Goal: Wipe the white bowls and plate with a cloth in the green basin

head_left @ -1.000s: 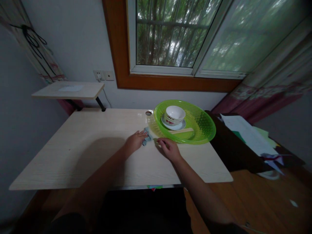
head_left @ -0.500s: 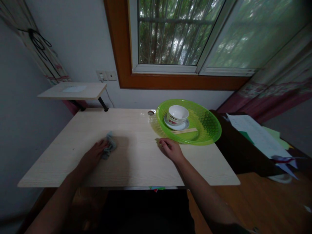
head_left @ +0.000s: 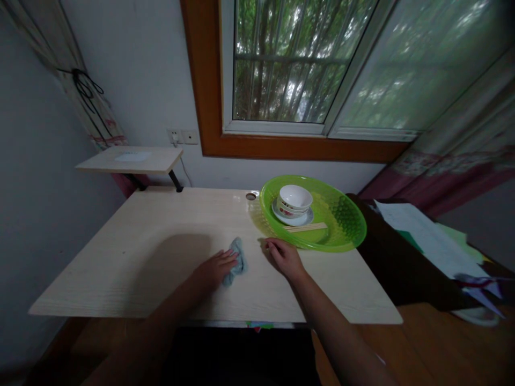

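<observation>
Head view: person at a pale desk [head_left: 161,220], both bare hands on it. Left hand [head_left: 215,266] is palm down, fingers laid out flat and slightly apart over a crumpled blue-grey cloth [head_left: 238,261], pressing on it rather than pinching it. Cloth lies on the desktop around the middle, near side, between the two hands; part of it sticks out past the fingertips. Right hand [head_left: 285,258] rests on the desk just beside the near rim of a green tray [head_left: 336,214], fingers loosely curled; can't tell from where I stand if anything is in them.

Tray has a stack of white bowls [head_left: 295,198], upright on a white plate [head_left: 308,219], and light chopsticks [head_left: 308,228] lying nearer the right hand. Round hole [head_left: 250,197] in the desktop just left of the tray. Raised shelf [head_left: 161,160] at the back left, white paper [head_left: 132,156] on top. Window [head_left: 298,69] behind, wall sockets [head_left: 182,136] left of it. Papers [head_left: 426,230] lie on a dark surface right of the desk.
</observation>
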### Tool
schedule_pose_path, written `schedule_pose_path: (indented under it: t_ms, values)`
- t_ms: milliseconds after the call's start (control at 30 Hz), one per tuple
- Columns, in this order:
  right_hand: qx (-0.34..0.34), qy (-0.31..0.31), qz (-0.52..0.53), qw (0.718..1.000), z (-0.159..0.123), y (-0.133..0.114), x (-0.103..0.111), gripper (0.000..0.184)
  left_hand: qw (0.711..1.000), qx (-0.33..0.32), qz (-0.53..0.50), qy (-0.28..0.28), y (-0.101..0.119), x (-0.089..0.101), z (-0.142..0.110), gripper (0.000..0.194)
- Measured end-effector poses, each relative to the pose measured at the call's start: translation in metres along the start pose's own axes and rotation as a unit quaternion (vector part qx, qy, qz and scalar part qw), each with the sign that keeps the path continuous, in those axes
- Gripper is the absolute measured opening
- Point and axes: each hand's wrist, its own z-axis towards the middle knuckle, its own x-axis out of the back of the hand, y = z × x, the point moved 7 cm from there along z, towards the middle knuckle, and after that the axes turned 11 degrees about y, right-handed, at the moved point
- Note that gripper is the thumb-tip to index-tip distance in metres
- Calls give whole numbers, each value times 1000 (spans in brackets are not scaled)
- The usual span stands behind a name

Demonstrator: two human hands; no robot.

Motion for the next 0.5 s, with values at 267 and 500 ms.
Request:
schedule_pose_path:
  t_ms: [267, 500]
  values:
    - [-3, -5, -12, 1000, 0, 5, -1, 28, 997, 64, -1, 43, -51, 2, 87, 48]
    - [-35, -2, 19, 999, 1, 12, -2, 29, 951, 280, -38, 127, -118, 73, 108, 34]
